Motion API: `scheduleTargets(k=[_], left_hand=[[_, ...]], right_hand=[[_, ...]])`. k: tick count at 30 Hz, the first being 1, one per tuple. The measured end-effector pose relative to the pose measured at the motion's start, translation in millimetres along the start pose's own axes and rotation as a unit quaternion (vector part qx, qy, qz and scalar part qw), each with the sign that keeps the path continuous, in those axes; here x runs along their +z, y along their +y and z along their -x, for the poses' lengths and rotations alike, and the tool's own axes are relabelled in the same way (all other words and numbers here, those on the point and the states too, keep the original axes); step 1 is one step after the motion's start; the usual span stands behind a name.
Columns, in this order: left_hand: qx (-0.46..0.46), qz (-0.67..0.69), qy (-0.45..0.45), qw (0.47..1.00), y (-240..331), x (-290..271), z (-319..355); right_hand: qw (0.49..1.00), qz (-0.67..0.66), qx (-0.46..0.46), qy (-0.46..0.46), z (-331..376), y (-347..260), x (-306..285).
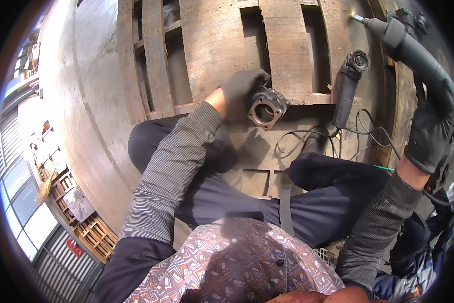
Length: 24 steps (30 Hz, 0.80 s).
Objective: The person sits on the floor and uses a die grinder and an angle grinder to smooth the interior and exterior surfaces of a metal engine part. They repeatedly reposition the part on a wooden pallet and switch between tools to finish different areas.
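My left hand (242,91), in a dark glove, is closed on a metal housing (267,108). The housing is dark, with a square flange, corner bolt holes and a wide round bore turned toward me. It is held up just off the near edge of the wooden pallet (211,45). At the right, my gloved right hand (431,136) is wrapped round the rear of a grey die grinder (414,55). The grinder's narrow metal tip points to the upper left, away from the housing, with a small bright spot at its end. My right fingers are partly hidden.
An angle grinder (345,93) rests at the pallet's right side, its cup-like head upward. Black cables (373,131) loop over the floor near my bent legs. Another dark tool-like object (411,21) shows behind the die grinder. Stacked pallets (95,235) stand far left.
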<state>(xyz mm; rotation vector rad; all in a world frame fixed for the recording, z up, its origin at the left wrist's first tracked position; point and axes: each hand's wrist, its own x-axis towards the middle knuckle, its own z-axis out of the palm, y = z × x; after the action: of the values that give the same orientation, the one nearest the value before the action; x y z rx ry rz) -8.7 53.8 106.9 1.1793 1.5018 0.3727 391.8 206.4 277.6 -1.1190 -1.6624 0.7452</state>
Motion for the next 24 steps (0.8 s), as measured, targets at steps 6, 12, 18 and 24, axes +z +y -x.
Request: scheduleTargets(k=[6, 12, 18, 24], left_hand=[[-0.060, 0.294, 0.151, 0.942, -35.1, 29.2, -21.0], [-0.211, 0.626, 0.121, 0.741, -25.6, 22.0, -56.1], [-0.212, 0.643, 0.144, 0.721, -0.1, 44.1, -68.3], [-0.220, 0.266, 0.172, 0.923, -3.9, 39.6, -22.3]], right_hand=[[1.000, 0.006, -0.018, -0.020, 8.9, 6.3, -14.1], [1.000, -0.023, -0.012, -0.005, 13.9, 2.0, -24.2], [0.957, -0.276, 0.091, -0.005, 13.4, -12.8, -13.3], [0.966, -0.216, 0.143, -0.023, 40.3, -49.5, 22.9]])
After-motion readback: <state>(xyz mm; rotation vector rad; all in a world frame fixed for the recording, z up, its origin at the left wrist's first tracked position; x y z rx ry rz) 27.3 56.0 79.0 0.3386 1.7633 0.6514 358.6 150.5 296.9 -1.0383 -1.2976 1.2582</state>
